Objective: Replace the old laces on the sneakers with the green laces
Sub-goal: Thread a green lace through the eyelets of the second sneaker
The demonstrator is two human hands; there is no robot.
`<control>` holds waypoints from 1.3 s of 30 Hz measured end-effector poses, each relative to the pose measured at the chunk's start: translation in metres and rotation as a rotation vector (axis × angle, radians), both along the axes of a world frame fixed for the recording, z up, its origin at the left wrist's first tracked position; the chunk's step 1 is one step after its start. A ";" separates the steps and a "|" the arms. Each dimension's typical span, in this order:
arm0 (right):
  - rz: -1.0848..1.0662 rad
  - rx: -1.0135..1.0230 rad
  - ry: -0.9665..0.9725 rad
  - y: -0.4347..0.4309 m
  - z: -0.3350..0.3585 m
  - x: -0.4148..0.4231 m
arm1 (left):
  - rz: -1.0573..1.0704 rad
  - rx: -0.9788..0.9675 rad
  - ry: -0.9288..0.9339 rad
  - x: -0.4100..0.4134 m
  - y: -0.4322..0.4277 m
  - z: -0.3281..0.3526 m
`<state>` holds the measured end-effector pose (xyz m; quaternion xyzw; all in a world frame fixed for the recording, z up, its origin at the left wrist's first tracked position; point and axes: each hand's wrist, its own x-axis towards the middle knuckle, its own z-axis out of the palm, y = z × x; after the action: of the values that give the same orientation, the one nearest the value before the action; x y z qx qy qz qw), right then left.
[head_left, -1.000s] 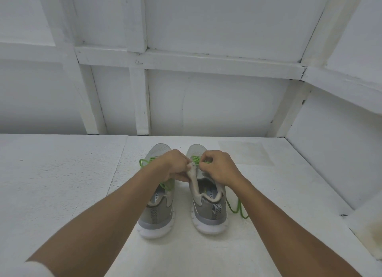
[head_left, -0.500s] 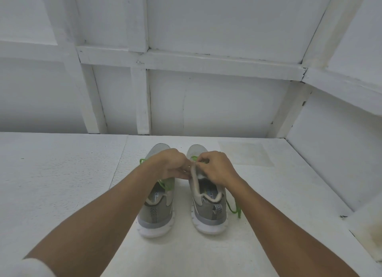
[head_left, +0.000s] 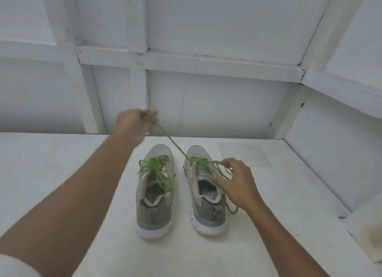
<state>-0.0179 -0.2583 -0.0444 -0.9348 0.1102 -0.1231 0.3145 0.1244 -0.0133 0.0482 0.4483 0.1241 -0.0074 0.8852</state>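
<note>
Two grey sneakers stand side by side on the white surface, heels toward me. The left sneaker [head_left: 155, 196] carries a green lace [head_left: 157, 169] bunched loosely over its tongue. The right sneaker [head_left: 203, 194] has a green lace [head_left: 177, 147] threaded near its toe, with one end stretched taut up and to the left. My left hand [head_left: 133, 122] is raised above and behind the shoes and grips that taut end. My right hand [head_left: 235, 181] hovers at the right sneaker's right side, pinching the other strand with thumb and forefinger. A loop of lace trails beside the heel.
The white table [head_left: 62, 173] ends at a white panelled wall [head_left: 206, 103] behind the shoes. A raised white ledge [head_left: 330, 165] runs along the right side. A pale square patch [head_left: 246, 152] marks the surface right of the shoes.
Both hands were close together over the right sneaker's tongue. Now my left hand has pulled the lace end up and back to the left, and my right hand has shifted to the shoe's right side.
</note>
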 end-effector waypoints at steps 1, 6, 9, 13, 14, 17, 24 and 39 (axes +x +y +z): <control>-0.034 0.055 -0.010 -0.002 -0.003 -0.006 | 0.078 -0.201 -0.012 0.005 0.011 0.011; -0.098 0.258 -0.001 0.004 -0.011 -0.016 | -0.203 0.641 -0.210 -0.010 -0.020 -0.001; -0.092 0.287 0.006 0.012 -0.012 -0.015 | -0.725 1.530 -0.358 -0.030 -0.061 -0.053; -0.102 0.303 0.000 0.011 -0.011 -0.018 | -0.780 1.960 -0.438 -0.029 -0.069 -0.055; -0.105 0.311 -0.001 0.012 -0.011 -0.018 | -0.715 1.993 -0.447 -0.022 -0.062 -0.044; -0.118 0.341 0.004 0.013 -0.013 -0.018 | -0.317 1.930 -0.381 0.011 -0.027 0.002; -0.126 0.351 0.016 0.015 -0.012 -0.017 | -0.390 1.748 -0.511 -0.006 -0.033 0.003; -0.133 0.355 0.019 0.014 -0.010 -0.019 | -0.616 2.118 -0.540 -0.016 -0.052 -0.031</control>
<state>-0.0365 -0.2441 -0.0549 -0.8564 0.1947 -0.1137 0.4644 0.1081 -0.0649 0.0169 0.9697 -0.2427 -0.0193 0.0192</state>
